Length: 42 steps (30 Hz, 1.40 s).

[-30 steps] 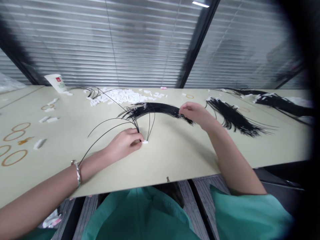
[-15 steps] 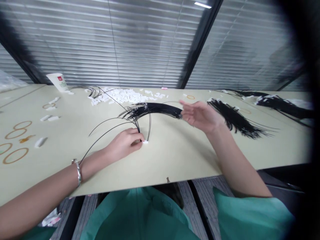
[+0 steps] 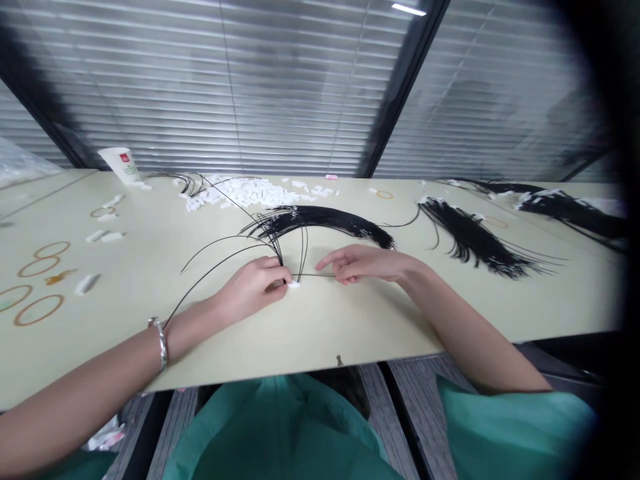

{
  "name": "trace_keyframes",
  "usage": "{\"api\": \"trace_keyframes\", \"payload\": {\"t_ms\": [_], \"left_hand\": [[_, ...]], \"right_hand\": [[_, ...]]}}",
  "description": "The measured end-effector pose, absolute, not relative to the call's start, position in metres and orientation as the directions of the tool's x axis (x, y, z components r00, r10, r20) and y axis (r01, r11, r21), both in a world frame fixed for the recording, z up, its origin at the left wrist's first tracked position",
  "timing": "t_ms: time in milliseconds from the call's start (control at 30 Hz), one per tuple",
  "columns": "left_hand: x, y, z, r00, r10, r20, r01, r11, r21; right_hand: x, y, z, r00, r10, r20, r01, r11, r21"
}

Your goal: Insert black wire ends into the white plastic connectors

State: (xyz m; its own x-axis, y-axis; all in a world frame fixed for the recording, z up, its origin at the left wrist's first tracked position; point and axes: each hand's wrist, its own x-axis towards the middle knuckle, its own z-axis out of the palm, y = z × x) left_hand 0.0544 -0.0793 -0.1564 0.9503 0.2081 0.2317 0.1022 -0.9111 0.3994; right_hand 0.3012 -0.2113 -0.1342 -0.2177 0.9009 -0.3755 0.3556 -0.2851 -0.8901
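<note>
My left hand [image 3: 260, 280] is closed around several thin black wires that rise and fan out above it, low over the table. A small white connector [image 3: 294, 284] sticks out at its fingertips, with a couple of wires standing up from it. My right hand [image 3: 363, 263] pinches a single thin wire [image 3: 325, 275], its index finger stretched toward the left hand. That wire's end lies close to the white connector; whether it touches cannot be made out. Behind both hands lies a thick bundle of black wires [image 3: 330, 219].
Loose white connectors [image 3: 245, 192] are heaped at the back, beside a tilted paper cup [image 3: 121, 165]. Rubber bands [image 3: 39, 311] lie at the left. More black wire bundles [image 3: 475, 240] lie at the right. The table's front edge [image 3: 300, 371] runs before my body.
My right hand has come from the bundle's right end toward the left hand, bringing one wire near the white connector. My left hand keeps its hold almost in place.
</note>
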Motion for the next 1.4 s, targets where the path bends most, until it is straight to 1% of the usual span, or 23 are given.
{"api": "trace_keyframes", "payload": {"t_ms": [67,100,200,267,300,367,500,600,667,700,733,800,867,900,933,1000,1033,1100,1167,1233,1300,1400], "left_hand": [[0.054,-0.079,-0.156,0.952,0.209,0.223,0.102,-0.906,0.411],[0.054,-0.079,-0.156,0.952,0.211,0.221,0.103,-0.904,0.416],[0.054,-0.079,-0.157,0.951,0.209,0.228,0.100,-0.906,0.412],[0.054,-0.079,-0.157,0.950,0.201,0.237,0.092,-0.910,0.403],[0.054,-0.078,-0.157,0.950,0.197,0.241,0.087,-0.912,0.401],[0.054,-0.078,-0.157,0.949,0.193,0.250,0.080,-0.912,0.401],[0.054,-0.077,-0.159,0.949,0.183,0.258,0.068,-0.915,0.398],[0.054,-0.077,-0.159,0.949,0.171,0.265,0.056,-0.917,0.394],[0.054,-0.077,-0.159,0.949,0.174,0.264,0.060,-0.918,0.391],[0.054,-0.077,-0.159,0.949,0.177,0.259,0.065,-0.919,0.389],[0.054,-0.077,-0.158,0.950,0.180,0.255,0.070,-0.919,0.387],[0.054,-0.078,-0.157,0.951,0.182,0.250,0.074,-0.919,0.386],[0.054,-0.079,-0.157,0.951,0.177,0.255,0.068,-0.920,0.386],[0.054,-0.079,-0.157,0.950,0.175,0.259,0.065,-0.920,0.386],[0.054,-0.079,-0.156,0.950,0.173,0.260,0.062,-0.920,0.386],[0.054,-0.079,-0.156,0.951,0.169,0.259,0.059,-0.921,0.384],[0.054,-0.079,-0.157,0.953,0.166,0.255,0.057,-0.922,0.384],[0.053,-0.078,-0.157,0.957,0.156,0.245,0.053,-0.923,0.382],[0.053,-0.077,-0.156,0.961,0.144,0.236,0.047,-0.927,0.373],[0.053,-0.076,-0.156,0.964,0.131,0.230,0.042,-0.935,0.353],[0.053,-0.076,-0.156,0.966,0.118,0.231,0.036,-0.943,0.330],[0.053,-0.076,-0.156,0.963,0.095,0.254,0.018,-0.956,0.292]], "right_hand": [[0.300,-0.212,-0.133,-0.217,0.891,-0.399,0.473,-0.262,-0.841],[0.300,-0.213,-0.133,-0.200,0.899,-0.389,0.529,-0.235,-0.816],[0.301,-0.215,-0.134,-0.131,0.941,-0.312,0.684,-0.142,-0.716],[0.301,-0.215,-0.135,-0.097,0.952,-0.291,0.738,-0.128,-0.663],[0.301,-0.215,-0.135,-0.090,0.951,-0.297,0.739,-0.137,-0.660],[0.297,-0.215,-0.133,-0.118,0.941,-0.317,0.698,-0.149,-0.701],[0.290,-0.217,-0.126,-0.326,0.886,-0.331,0.545,-0.110,-0.831],[0.288,-0.219,-0.124,-0.461,0.795,-0.393,0.491,-0.139,-0.860],[0.290,-0.219,-0.124,-0.490,0.772,-0.404,0.456,-0.168,-0.874],[0.291,-0.219,-0.124,-0.475,0.796,-0.376,0.421,-0.169,-0.891],[0.293,-0.219,-0.125,-0.435,0.843,-0.317,0.359,-0.160,-0.919],[0.298,-0.219,-0.125,-0.282,0.949,-0.139,0.155,-0.098,-0.983],[0.303,-0.219,-0.124,-0.055,0.997,0.052,-0.080,0.048,-0.996],[0.307,-0.220,-0.122,0.076,0.988,0.137,-0.164,0.148,-0.975],[0.310,-0.221,-0.119,0.211,0.954,0.212,-0.200,0.255,-0.946],[0.317,-0.223,-0.114,0.436,0.830,0.347,-0.171,0.455,-0.874],[0.320,-0.223,-0.112,0.511,0.766,0.390,-0.135,0.520,-0.843],[0.321,-0.222,-0.111,0.577,0.694,0.431,-0.075,0.571,-0.818],[0.314,-0.218,-0.115,0.561,0.710,0.425,-0.036,0.534,-0.845],[0.299,-0.212,-0.122,0.490,0.774,0.400,0.020,0.449,-0.893],[0.278,-0.207,-0.131,0.376,0.849,0.371,0.089,0.366,-0.926],[0.247,-0.201,-0.142,0.152,0.942,0.300,0.194,0.269,-0.943]]}}
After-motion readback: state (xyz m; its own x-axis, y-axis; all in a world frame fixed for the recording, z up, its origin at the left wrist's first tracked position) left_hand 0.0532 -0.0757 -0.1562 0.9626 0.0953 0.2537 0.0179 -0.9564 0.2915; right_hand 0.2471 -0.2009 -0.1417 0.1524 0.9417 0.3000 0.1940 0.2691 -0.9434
